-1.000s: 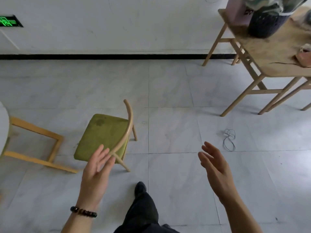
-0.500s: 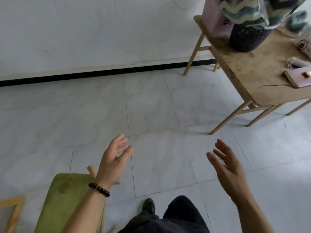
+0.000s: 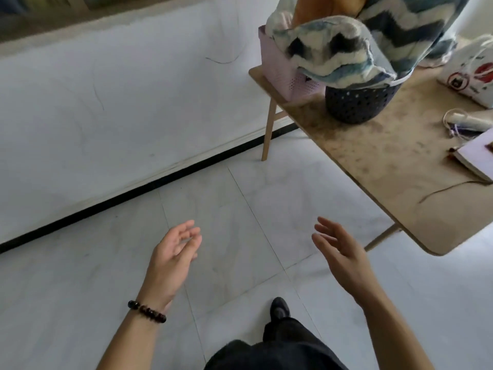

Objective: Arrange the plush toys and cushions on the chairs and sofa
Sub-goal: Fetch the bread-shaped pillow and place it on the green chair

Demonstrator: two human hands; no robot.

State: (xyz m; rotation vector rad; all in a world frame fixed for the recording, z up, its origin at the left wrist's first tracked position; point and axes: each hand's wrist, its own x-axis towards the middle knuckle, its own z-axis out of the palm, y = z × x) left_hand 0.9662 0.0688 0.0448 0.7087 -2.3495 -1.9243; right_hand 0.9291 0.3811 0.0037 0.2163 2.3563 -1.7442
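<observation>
Blue-white zigzag plush [image 3: 344,46] slumps over the rim of a dark basket [image 3: 357,105] on the counter [image 3: 386,166], up and ahead of the right hand [image 3: 344,257], well apart from it. Can't tell if it's a toy or a cushion. Its long side seems to run roughly sideways across the basket top. More soft stuff, one piece orange [image 3: 322,6], sits in a pink basket [image 3: 285,76] just beside, further ahead and a bit left of that hand. The right hand is nearer; the left hand [image 3: 173,252] is further off, left of it and across open floor. Both hands are empty, fingers spread and relaxed, palms facing inward, in mid-air over the floor [image 3: 240,214]. Judgement: next is a reach up-forward to the baskets, right hand leading. Counter beyond the right hand also holds a white bag [image 3: 469,73] and a notebook [image 3: 477,158]. Pale tiled floor, white wall [image 3: 120,102] ahead of the left hand. No chairs or sofa in view.
</observation>
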